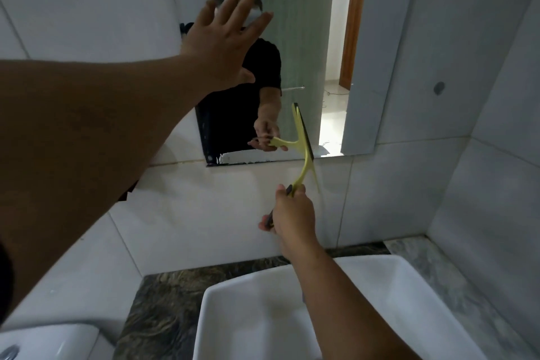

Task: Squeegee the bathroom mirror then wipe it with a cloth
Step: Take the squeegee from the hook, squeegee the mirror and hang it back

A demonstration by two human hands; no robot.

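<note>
Head view looks down both arms at the bathroom mirror (321, 52), which fills the upper middle of the frame on a white tiled wall. The right hand (292, 210), at centre and just below the glass, has its fingers curled round the dark grip end of a yellow squeegee (304, 149). The blade stands nearly upright against the lower right part of the mirror, its lower end crossing the bottom edge onto the tile. A band of white foam or water (242, 158) lies along that bottom edge, to the left of the blade.

The left hand (225, 38) is raised at upper centre, fingers straight and spread, holding nothing. Whether the palm touches the glass I cannot tell.

From where I stand the squeegee looks light, stiff plastic with a soft rubber edge. Holding it low on the handle, as now, should give good leverage. A wet handle may slip, so a firm wrap seems wise. The mirror is hard, slick and breakable; I would press evenly rather than hard.

Below sit a white basin (394, 278) and a dark stone counter (163, 316). No cloth is in sight.
</note>
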